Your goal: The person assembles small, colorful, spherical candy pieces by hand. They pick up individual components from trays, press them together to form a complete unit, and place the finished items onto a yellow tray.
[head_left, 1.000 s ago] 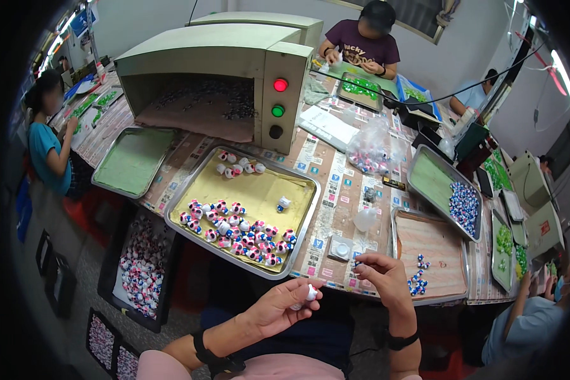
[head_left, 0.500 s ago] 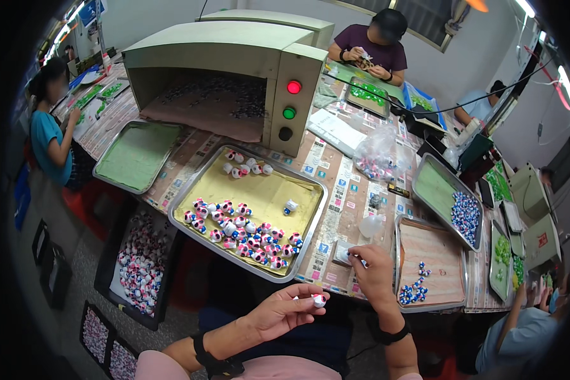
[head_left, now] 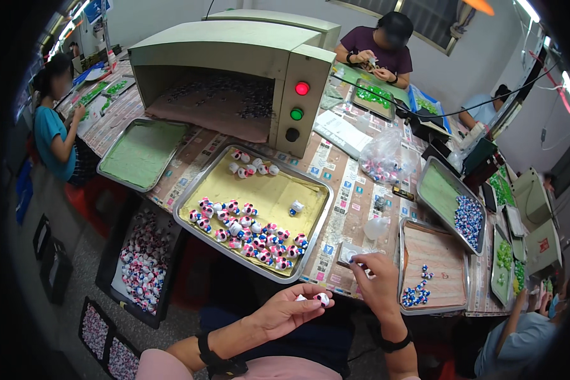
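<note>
My left hand (head_left: 284,315) is closed round a small white figurine head (head_left: 323,299) with pink and dark markings, held between thumb and fingers in front of me. Thumb and forefinger of my right hand (head_left: 379,278) pinch together beside a small pale block (head_left: 348,252) at the table edge. A bit of blue shows at those fingertips, too small to make out. Just ahead of my hands lies a metal tray (head_left: 234,190) with a yellow lining. It bears many small figurines (head_left: 259,239) in white, pink and blue, and several white heads (head_left: 252,167) at its far end.
Right of my hand is a pink-lined tray (head_left: 434,278) with small blue-and-white pieces; a green-lined tray (head_left: 434,180) overlaps its far side. An oven-like machine (head_left: 221,54) stands behind. A black bin (head_left: 142,266) of pieces sits lower left. Other people work around the table.
The view has shifted slightly, so the scene sits a little further right. The right fingertips have drawn slightly back from the pale block; the left hand still holds the figurine head, turned a little.
</note>
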Motion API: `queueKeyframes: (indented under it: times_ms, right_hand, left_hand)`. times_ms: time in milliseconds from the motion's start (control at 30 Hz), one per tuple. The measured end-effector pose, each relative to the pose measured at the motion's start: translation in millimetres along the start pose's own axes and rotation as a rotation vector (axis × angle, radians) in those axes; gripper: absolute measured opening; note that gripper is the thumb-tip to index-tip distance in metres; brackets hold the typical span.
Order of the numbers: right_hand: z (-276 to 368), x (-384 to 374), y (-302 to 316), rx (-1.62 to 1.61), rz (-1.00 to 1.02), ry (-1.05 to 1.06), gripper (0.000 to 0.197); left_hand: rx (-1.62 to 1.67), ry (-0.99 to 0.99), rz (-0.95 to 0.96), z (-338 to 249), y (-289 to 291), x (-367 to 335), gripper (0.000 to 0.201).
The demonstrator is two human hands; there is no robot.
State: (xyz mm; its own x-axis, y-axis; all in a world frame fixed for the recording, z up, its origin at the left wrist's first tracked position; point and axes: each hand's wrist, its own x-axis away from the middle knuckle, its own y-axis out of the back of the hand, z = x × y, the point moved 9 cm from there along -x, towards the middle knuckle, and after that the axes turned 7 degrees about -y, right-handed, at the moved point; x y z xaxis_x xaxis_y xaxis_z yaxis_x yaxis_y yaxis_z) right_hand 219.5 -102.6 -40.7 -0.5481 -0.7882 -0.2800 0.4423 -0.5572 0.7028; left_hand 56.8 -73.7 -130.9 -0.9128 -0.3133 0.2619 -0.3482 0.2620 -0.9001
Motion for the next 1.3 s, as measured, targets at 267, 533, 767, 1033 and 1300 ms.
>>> queueKeyframes:
  times_ms: [267,533,767,1033,1300]
  right_hand:
    - [30,44,5,-0.452,0.176,-0.16,0.019]
    - [24,52,-6,-0.493,0.215,-0.206,0.019]
    - [27,53,-6,-0.467,0.256,-0.152,0.016]
    - [21,52,-15,-0.537,0.338,-0.184,0.016]
    - [27,39,0,-0.452,0.219,-0.142,0.023]
  left_hand:
    - [0.002,-0.014,-0.005,1,3,-3,0.029]
    - [-0.086,-0.032,-0.04,5,5,-3,0.03]
    - [-0.229,-0.097,-0.088,-3,4,0,0.027]
    - [-0.323,-0.097,-0.092,-9,4,-2,0.028]
    - [-0.994,-0.379,-0.176,-83,-11,-7,0.029]
